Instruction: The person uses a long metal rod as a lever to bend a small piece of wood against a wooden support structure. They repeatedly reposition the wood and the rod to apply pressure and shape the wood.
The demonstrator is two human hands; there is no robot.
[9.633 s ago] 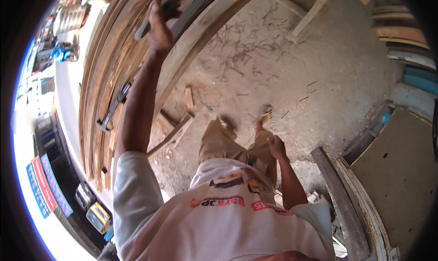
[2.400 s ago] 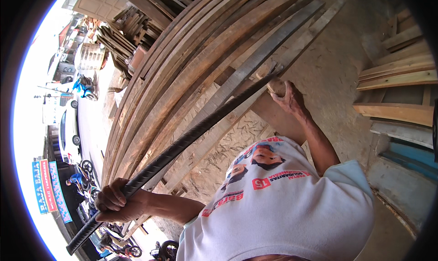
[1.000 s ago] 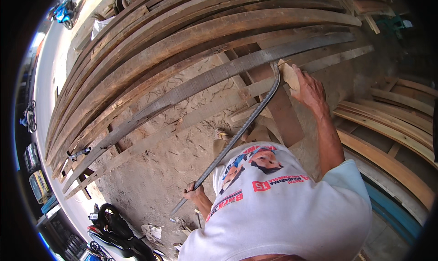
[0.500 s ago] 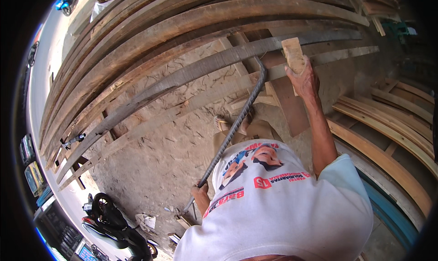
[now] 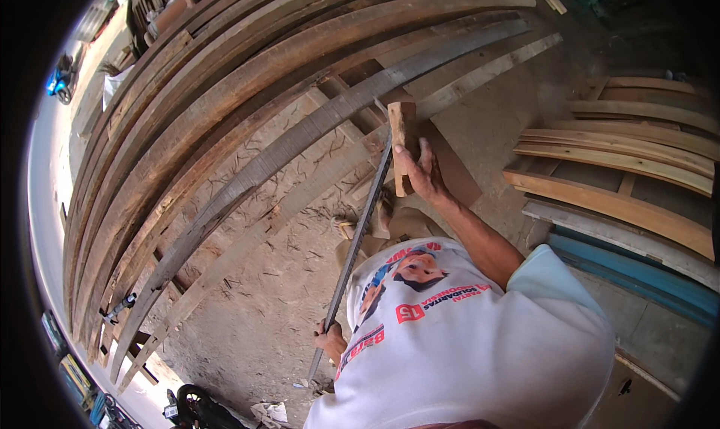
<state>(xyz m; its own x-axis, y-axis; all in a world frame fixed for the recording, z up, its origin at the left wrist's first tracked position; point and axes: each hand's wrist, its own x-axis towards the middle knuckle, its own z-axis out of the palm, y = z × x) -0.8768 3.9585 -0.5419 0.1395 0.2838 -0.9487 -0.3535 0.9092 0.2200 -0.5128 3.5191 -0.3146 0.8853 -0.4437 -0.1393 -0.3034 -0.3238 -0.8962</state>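
Grey-brown dusty floor (image 5: pixel 255 301) in the head view; long weathered brown wooden beams (image 5: pixel 259 84) across the upper left, stacked pale timber frames (image 5: pixel 609 192) at right. In the closed left hand (image 5: pixel 331 337), near its lower end, a dark ribbed metal bar (image 5: pixel 363 229). Clamped in the right hand (image 5: pixel 425 172), a pale oblong wooden block (image 5: pixel 403 125) beside the bar's upper end; contact unclear.

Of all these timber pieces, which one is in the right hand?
The short brown block beside the dark bar, its lower part in the right hand. It is far shorter than the grey beam and the brown beams beyond.
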